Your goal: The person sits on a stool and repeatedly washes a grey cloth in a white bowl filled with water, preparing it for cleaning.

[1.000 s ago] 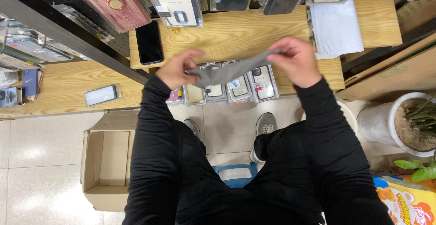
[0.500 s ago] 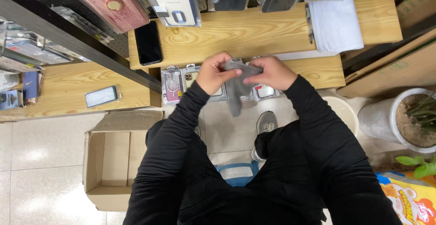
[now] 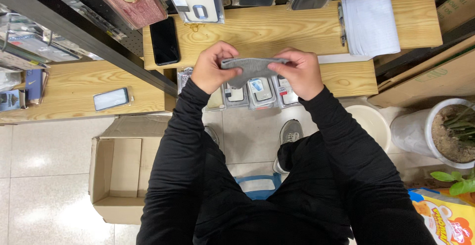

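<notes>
A folded grey cloth (image 3: 250, 68) is pinched between both of my hands in front of a wooden shelf (image 3: 277, 27). My left hand (image 3: 212, 68) grips its left end and my right hand (image 3: 297, 72) grips its right end. Both arms wear black sleeves. Under the cloth, several packaged phone cases (image 3: 255, 92) hang along the shelf's front edge. A black phone (image 3: 164, 40) lies flat on the shelf to the left of my hands.
A stack of white sheets (image 3: 371, 24) lies on the shelf at right. An open cardboard box (image 3: 118, 171) stands on the tiled floor at left. A white plant pot (image 3: 440, 133) and a white bucket (image 3: 368, 121) sit at right. More packaged cases hang above.
The cloth, stretched wide between my hands a second ago, has been folded into a small bundle. My hands came together and now hold it level.
</notes>
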